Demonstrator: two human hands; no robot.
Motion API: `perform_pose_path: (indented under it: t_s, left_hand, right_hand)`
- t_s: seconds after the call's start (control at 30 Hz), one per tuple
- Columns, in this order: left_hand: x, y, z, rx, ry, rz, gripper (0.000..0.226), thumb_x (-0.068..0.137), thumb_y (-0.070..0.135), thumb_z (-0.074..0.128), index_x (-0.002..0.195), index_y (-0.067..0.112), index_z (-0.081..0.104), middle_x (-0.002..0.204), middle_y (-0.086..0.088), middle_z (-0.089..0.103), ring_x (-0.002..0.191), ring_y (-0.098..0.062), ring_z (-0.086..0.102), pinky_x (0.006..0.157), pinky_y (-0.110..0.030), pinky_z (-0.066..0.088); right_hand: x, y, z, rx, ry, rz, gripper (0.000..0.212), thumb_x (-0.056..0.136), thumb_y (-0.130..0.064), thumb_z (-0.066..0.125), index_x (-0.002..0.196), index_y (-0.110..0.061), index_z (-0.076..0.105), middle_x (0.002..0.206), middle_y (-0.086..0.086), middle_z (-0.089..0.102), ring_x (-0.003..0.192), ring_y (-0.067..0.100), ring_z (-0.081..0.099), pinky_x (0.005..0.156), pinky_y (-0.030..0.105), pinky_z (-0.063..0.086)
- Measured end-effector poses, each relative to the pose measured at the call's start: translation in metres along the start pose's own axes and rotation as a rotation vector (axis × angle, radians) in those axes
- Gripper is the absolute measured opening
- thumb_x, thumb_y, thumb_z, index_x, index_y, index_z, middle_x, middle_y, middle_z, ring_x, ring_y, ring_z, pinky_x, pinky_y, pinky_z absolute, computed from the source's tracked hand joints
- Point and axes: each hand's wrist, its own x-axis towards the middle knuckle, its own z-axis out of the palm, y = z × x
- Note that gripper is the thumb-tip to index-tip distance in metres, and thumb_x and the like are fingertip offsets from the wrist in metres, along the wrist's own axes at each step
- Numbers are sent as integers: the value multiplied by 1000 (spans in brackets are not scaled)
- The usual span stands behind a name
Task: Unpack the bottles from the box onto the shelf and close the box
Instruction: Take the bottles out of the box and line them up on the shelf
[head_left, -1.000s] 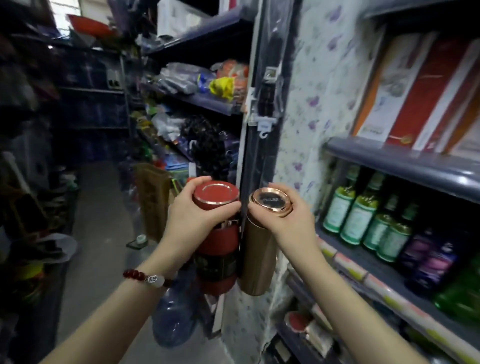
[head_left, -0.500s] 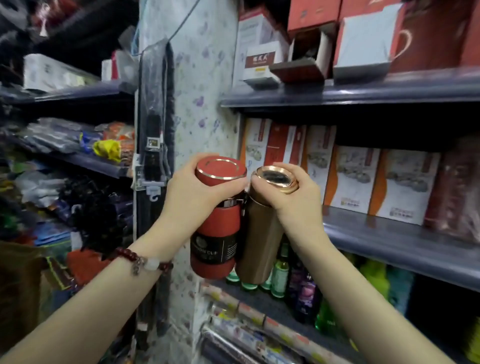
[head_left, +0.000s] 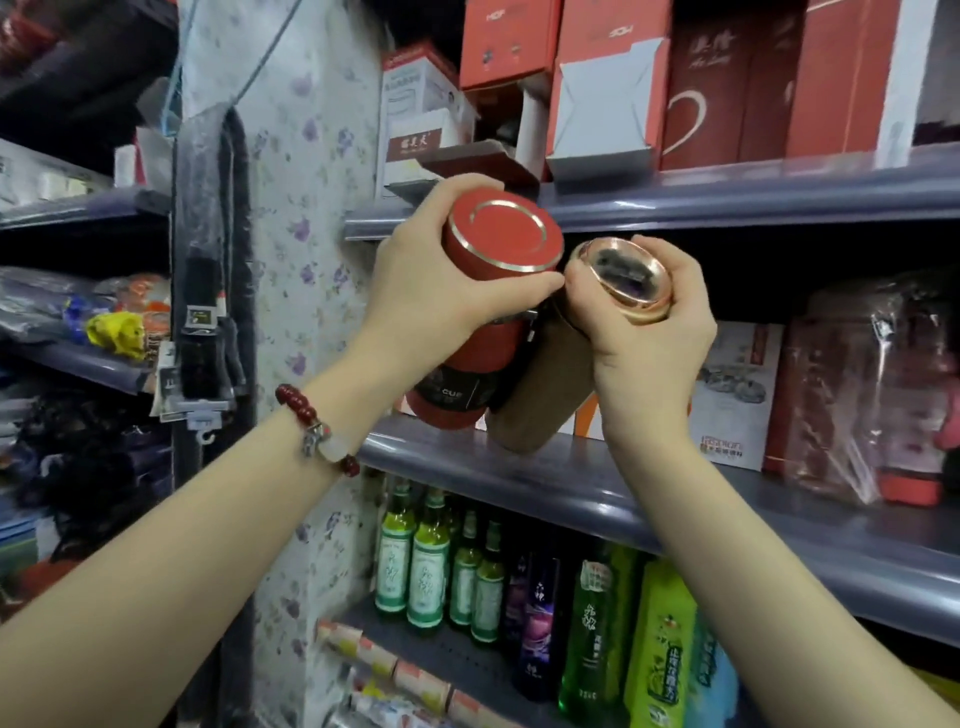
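Observation:
My left hand (head_left: 436, 291) grips a red flask bottle (head_left: 483, 332) by its lid end, its body tilted away towards the shelves. My right hand (head_left: 649, 338) holds a copper-gold flask bottle (head_left: 550, 395) the same way, right beside the red one, the two nearly touching. Both bottles hang in front of the gap between the upper grey shelf (head_left: 727, 202) and the middle grey shelf (head_left: 571, 483). The box they came from is out of view.
Red and white cartons (head_left: 613, 88) crowd the upper shelf. Boxed goods (head_left: 737, 389) and a plastic-wrapped red item (head_left: 872, 395) stand on the middle shelf. Green and purple bottles (head_left: 431, 561) fill the lower shelf. A floral-papered pillar (head_left: 306, 260) stands at the left.
Both hands have lifted the two bottles up and to the right, from the aisle to the level of the middle shelf, tilting their bases forward. My view turned towards the shelves.

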Motion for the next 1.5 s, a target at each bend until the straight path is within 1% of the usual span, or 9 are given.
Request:
perform_pose_path:
  t_s: [0.13, 0.37, 0.57, 0.77, 0.9, 1.03, 1.2, 1.37, 1.5]
  left_hand:
    - [3, -13, 17, -18, -51, 65, 71, 55, 44, 87, 117, 30, 57, 106, 18, 64, 102, 0, 61, 90, -16, 47]
    - [15, -55, 38, -107, -121, -7, 70, 49, 46, 85, 113, 35, 59, 102, 20, 66, 99, 3, 62, 88, -16, 48]
    - [42, -91, 50, -199, -105, -155, 70, 42, 51, 84, 106, 31, 65, 103, 7, 71, 98, -10, 67, 93, -36, 54]
    - [54, -124, 56, -274, -158, -338, 70, 38, 52, 82, 103, 30, 66, 99, 7, 71, 92, -9, 68, 88, -35, 56]
    - [62, -139, 55, -306, -155, -401, 71, 40, 49, 84, 105, 27, 67, 99, 5, 73, 92, -11, 70, 89, -38, 56]
    - [71, -149, 47, -323, -176, -412, 53, 50, 37, 88, 98, 27, 68, 95, 4, 74, 90, -13, 71, 88, -37, 57]
    - [78, -166, 30, -310, -157, -403, 48, 50, 39, 89, 92, 27, 68, 91, 5, 74, 87, -12, 71, 79, -29, 55]
    - [79, -185, 26, -368, -142, -440, 66, 46, 44, 86, 104, 19, 69, 98, 1, 75, 91, -15, 72, 82, -32, 57]
    - [80, -199, 27, -341, -206, -449, 62, 54, 48, 84, 106, 21, 64, 103, 2, 71, 93, -11, 69, 78, -27, 54]
  right_hand:
    - [8, 16, -4, -22, 81, -31, 53, 66, -31, 84, 111, -21, 59, 97, -12, 65, 91, 6, 65, 88, 30, 53]
    - [20, 45, 1, -132, 75, 63, 53, 65, -38, 83, 112, -28, 60, 97, -11, 68, 94, 7, 66, 90, 32, 54]
    - [39, 55, 18, -231, 30, 97, 64, 65, -43, 83, 121, -25, 58, 98, -15, 65, 97, 5, 63, 88, 20, 50]
    - [66, 65, 39, -304, -18, 230, 75, 62, -49, 82, 123, -15, 54, 112, -2, 65, 104, 16, 61, 90, 31, 51]
    - [73, 67, 51, -361, -38, 272, 73, 64, -49, 81, 120, -11, 56, 105, 0, 62, 98, 18, 59, 80, 28, 49]
    - [70, 73, 63, -345, -44, 287, 68, 64, -49, 81, 116, -12, 58, 102, -1, 64, 94, 16, 61, 77, 27, 48]
    - [68, 82, 88, -330, -57, 359, 75, 58, -54, 82, 115, -10, 61, 107, 4, 67, 98, 21, 64, 85, 34, 55]
    - [77, 90, 106, -368, -117, 413, 80, 58, -54, 83, 118, -5, 60, 115, 9, 66, 107, 26, 62, 95, 40, 53]
    - [74, 103, 117, -409, -173, 478, 92, 41, -67, 80, 113, -11, 66, 111, 7, 69, 102, 24, 66, 92, 37, 55]
